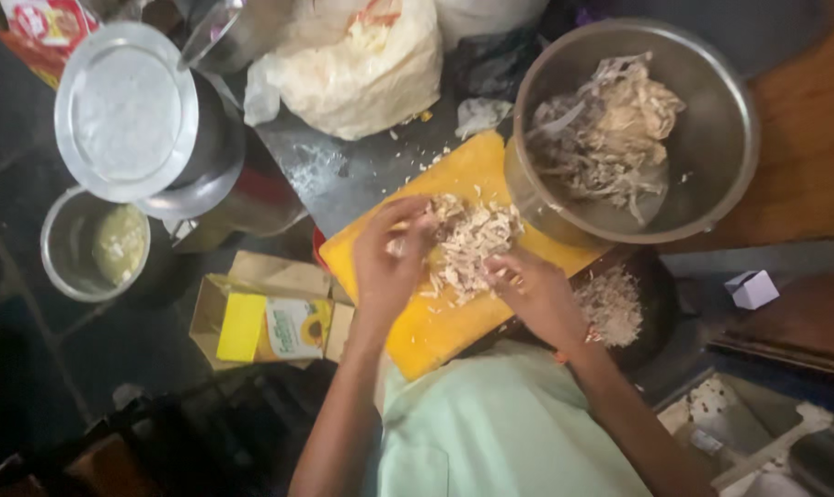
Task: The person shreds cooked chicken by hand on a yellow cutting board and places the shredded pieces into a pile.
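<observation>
A yellow cutting board (454,175) lies tilted in front of me with a pile of pale shredded food (472,241) in its middle. My left hand (389,262) rests on the left side of the pile, fingers curled around some shreds. My right hand (536,294) presses on the pile's lower right edge, pinching shreds. Behind the board stands a large steel bowl (725,138) holding more shredded pieces (610,129). A dark pan (656,317) under my right wrist holds finer shreds (612,306).
A steel pot with a flat lid (127,110) stands at the far left, a small steel cup (72,244) below it. A white plastic bag (362,64) lies at the back. An open carton holding a yellow packet (274,327) sits left of the board. A small white box (753,288) is at right.
</observation>
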